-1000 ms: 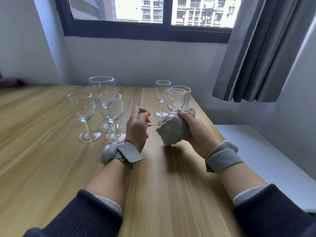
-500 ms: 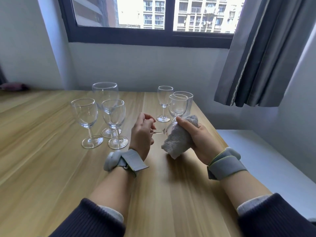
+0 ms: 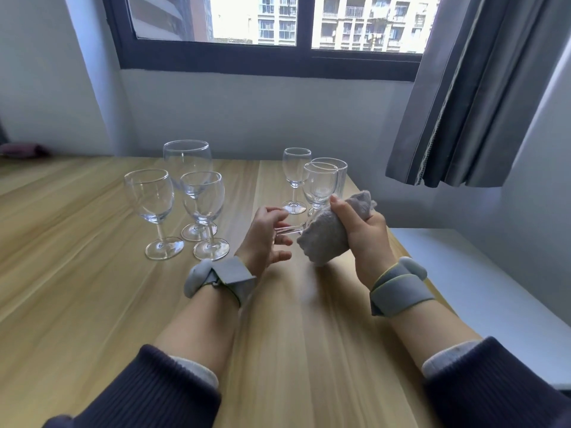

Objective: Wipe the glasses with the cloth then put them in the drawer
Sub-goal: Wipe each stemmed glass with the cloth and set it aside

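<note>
A wine glass (image 3: 289, 231) lies sideways in the air between my hands, only its clear stem showing. My left hand (image 3: 264, 239) pinches that stem and foot. My right hand (image 3: 361, 230) is closed around a grey cloth (image 3: 324, 239) that wraps the glass's bowl and hides it. Three wine glasses stand upright at the left: a large one (image 3: 187, 162) at the back, one (image 3: 150, 199) in front left, one (image 3: 202, 196) in front right. Behind my hands stand a small wine glass (image 3: 296, 168), a ribbed stemmed glass (image 3: 319, 183) and a ribbed tumbler (image 3: 335, 171). No drawer is in view.
The wooden table (image 3: 92, 304) ends in a right edge just beyond my right wrist. A white ledge (image 3: 494, 288) lies lower to the right. A grey curtain (image 3: 469, 103) hangs at the upper right under the window (image 3: 262, 20). A dark object (image 3: 21, 149) sits far left.
The view has tilted up a little. My left fingers have shifted on the stem and my right hand with the cloth has turned around the bowl. The standing glasses have not moved.
</note>
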### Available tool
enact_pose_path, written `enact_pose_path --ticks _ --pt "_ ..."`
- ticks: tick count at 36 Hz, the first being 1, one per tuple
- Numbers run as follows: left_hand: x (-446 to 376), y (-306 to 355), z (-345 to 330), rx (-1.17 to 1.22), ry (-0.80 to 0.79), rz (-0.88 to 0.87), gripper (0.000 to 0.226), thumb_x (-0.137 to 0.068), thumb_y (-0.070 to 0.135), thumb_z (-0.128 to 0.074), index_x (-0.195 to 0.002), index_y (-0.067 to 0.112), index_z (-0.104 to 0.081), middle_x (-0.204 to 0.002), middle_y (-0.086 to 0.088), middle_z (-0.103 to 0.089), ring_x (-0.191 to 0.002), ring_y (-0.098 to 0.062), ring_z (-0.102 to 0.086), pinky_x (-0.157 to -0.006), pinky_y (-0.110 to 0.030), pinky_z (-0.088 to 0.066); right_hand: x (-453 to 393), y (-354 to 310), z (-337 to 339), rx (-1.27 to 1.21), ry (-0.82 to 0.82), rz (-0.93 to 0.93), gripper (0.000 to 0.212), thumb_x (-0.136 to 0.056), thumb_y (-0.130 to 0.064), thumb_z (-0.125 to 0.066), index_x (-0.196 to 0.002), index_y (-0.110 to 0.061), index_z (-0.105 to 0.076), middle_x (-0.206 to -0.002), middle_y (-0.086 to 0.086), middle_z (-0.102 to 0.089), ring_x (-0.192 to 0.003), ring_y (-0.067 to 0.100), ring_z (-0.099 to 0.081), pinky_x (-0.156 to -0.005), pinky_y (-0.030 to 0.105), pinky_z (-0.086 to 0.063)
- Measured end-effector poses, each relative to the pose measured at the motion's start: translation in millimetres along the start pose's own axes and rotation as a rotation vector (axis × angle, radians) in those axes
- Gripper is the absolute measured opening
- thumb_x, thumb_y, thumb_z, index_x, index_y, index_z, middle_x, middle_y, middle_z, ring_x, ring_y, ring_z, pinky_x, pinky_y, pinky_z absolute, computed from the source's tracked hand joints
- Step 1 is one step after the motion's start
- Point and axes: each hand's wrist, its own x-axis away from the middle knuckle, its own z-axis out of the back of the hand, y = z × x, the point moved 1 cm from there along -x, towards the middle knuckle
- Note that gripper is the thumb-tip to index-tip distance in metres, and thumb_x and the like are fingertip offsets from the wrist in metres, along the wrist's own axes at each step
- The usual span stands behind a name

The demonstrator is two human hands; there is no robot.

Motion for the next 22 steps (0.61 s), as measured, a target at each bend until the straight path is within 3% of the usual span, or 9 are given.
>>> enact_pose_path --ticks 3,6,8,12,17,22 --pt "4.3 2.2 1.7 0.177 -0.094 0.212 0.023 -0.092 0.035 -0.049 -0.101 0.014 -0.051 -0.088 -0.011 -0.054 -0.063 -0.019 -0.047 -0.05 -0.023 -0.04 3.5 -1.8 1.1 0.037 0.002 0.103 0.023 -0.086 -0.022 -0.069 -0.069 -0.008 -0.064 -0.062 -0.001 -0.064 -0.055 0.0 -0.063 -0.054 0.013 -0.049" --pt "4.9 3.2 7.8 0.281 -0.116 0.312 0.039 -0.093 0.045 -0.047 -0.104 0.008 -0.05 -0.077 -0.011 -0.052 -0.056 -0.017 -0.043 -0.04 -0.017 -0.035 5.5 -2.5 0.9 0.033 -0.029 0.147 0.025 -0.087 -0.021 -0.067 -0.066 -0.008 -0.063 -0.052 -0.008 -0.063 -0.054 0.001 -0.063 -0.054 0.014 -0.049" --pt "2.9 1.3 9.1 0.291 -0.086 0.344 0.037 -0.095 0.044 -0.045 -0.101 0.007 -0.048 -0.066 -0.01 -0.049 -0.051 -0.014 -0.037 -0.035 -0.013 -0.028 5.3 -1.7 0.5 0.045 -0.061 0.161 0.024 -0.087 -0.019 -0.067 -0.066 -0.008 -0.063 -0.052 -0.009 -0.064 -0.055 0.001 -0.064 -0.054 0.014 -0.049" --pt "0.6 -3.9 6.3 0.209 0.033 0.288 0.024 -0.097 0.029 -0.04 -0.087 0.008 -0.047 -0.067 -0.007 -0.041 -0.042 -0.009 -0.028 -0.031 -0.01 -0.019 5.6 -1.7 -0.4 0.078 -0.118 0.135 0.022 -0.086 -0.02 -0.068 -0.067 -0.01 -0.063 -0.057 -0.007 -0.065 -0.057 0.002 -0.064 -0.057 0.015 -0.05" --pt "0.1 -3.0 6.8 0.122 0.128 0.132 0.017 -0.094 0.017 -0.04 -0.086 0.006 -0.05 -0.073 -0.007 -0.039 -0.046 -0.01 -0.025 -0.033 -0.014 -0.017 7.5 -6.6 1.6 0.184 -0.183 0.071 0.02 -0.089 -0.029 -0.063 -0.075 -0.016 -0.061 -0.073 -0.002 -0.062 -0.055 -0.006 -0.06 -0.051 0.004 -0.044" --pt "-2.4 -2.5 9.0 0.113 0.136 0.048 0.012 -0.094 0.013 -0.041 -0.092 0.006 -0.05 -0.074 -0.006 -0.041 -0.041 -0.009 -0.027 -0.035 -0.013 -0.019 4.3 -8.3 1.9 0.228 -0.191 -0.002 0.02 -0.09 -0.035 -0.06 -0.086 -0.015 -0.063 -0.081 -0.001 -0.062 -0.075 0.005 -0.058 -0.051 0.002 -0.044"
